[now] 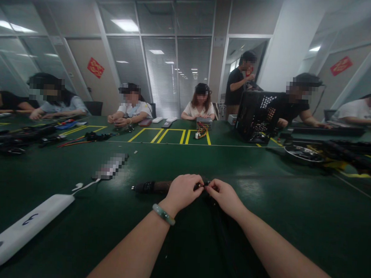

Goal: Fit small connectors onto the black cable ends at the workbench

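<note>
In the middle of the green table lies a dark cylindrical tool (151, 187), like an electric screwdriver, with a metal tip pointing left. My left hand (185, 190), a jade-like bangle (163, 214) on its wrist, is closed in a pinch over the tool's right part and hides some of it. Close by, my right hand (224, 196) also pinches with its fingertips, nearly touching the left ones. A tiny brass-coloured glint shows at the fingertips; what each hand holds is too small to name. Below my right hand a dark cable-like strip (220, 226) runs toward me.
On the left a white power bank (31, 226) is cabled to a phone (112, 166). Dark cables and parts (19, 136) lie beyond. At the right stand a black computer case (255, 117) and a metal bowl (303, 154). Several people sit across the green table (160, 158).
</note>
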`<state>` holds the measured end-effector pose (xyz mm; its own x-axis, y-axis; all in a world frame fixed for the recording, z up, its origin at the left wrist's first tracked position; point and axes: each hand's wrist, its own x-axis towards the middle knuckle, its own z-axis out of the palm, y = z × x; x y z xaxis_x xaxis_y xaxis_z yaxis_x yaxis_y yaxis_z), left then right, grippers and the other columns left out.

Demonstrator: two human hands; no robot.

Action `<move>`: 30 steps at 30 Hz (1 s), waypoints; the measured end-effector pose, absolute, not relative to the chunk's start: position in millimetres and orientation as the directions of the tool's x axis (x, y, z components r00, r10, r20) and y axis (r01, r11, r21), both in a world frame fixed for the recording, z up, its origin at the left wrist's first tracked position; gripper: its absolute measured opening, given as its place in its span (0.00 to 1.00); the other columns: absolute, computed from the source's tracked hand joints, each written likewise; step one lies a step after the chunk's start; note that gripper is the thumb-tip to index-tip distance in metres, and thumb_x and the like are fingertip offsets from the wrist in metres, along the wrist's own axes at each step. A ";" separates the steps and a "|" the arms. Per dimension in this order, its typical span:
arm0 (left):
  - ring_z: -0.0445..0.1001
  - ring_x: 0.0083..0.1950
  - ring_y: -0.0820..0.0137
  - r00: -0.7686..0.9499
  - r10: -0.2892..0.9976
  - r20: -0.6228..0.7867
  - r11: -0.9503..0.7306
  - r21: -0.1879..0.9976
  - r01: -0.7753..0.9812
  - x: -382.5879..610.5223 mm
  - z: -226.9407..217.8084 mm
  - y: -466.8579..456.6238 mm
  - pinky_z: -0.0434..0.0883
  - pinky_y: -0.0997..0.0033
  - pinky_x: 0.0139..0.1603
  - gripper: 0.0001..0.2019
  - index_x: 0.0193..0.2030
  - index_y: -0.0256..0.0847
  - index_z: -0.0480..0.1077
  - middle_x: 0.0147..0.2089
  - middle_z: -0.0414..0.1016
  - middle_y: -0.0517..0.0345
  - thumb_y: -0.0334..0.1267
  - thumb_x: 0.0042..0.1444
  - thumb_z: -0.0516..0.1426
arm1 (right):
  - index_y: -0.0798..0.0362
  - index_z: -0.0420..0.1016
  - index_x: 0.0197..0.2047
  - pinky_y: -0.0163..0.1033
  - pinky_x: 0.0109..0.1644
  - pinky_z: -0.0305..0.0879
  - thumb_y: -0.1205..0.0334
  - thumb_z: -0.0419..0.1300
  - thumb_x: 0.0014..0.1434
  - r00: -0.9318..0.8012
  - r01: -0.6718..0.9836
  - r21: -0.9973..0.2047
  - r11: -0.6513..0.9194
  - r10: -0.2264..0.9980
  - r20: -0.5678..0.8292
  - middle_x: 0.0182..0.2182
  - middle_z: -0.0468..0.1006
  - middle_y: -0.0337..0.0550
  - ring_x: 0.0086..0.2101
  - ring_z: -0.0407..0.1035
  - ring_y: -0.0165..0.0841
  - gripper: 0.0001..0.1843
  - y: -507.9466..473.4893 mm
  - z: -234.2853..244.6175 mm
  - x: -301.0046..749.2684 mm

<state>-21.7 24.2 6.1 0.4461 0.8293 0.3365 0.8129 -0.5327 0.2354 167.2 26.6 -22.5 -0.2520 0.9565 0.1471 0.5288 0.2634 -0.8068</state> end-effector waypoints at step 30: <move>0.72 0.44 0.66 0.472 0.812 0.345 -0.563 0.246 0.789 -21.2 9.9 22.1 0.66 0.64 0.48 0.07 0.43 0.45 0.70 0.41 0.74 0.59 0.40 0.59 0.55 | 0.52 0.74 0.37 0.32 0.27 0.64 0.56 0.58 0.57 -0.246 0.470 -0.856 0.214 0.964 0.105 0.29 0.78 0.39 0.29 0.71 0.32 0.09 30.9 -24.6 166.9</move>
<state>-21.2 22.1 9.9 0.4715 0.8116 0.3450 0.7888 -0.5631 0.2464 166.9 30.9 -24.6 -0.2457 0.9636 0.1053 0.4704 0.2135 -0.8562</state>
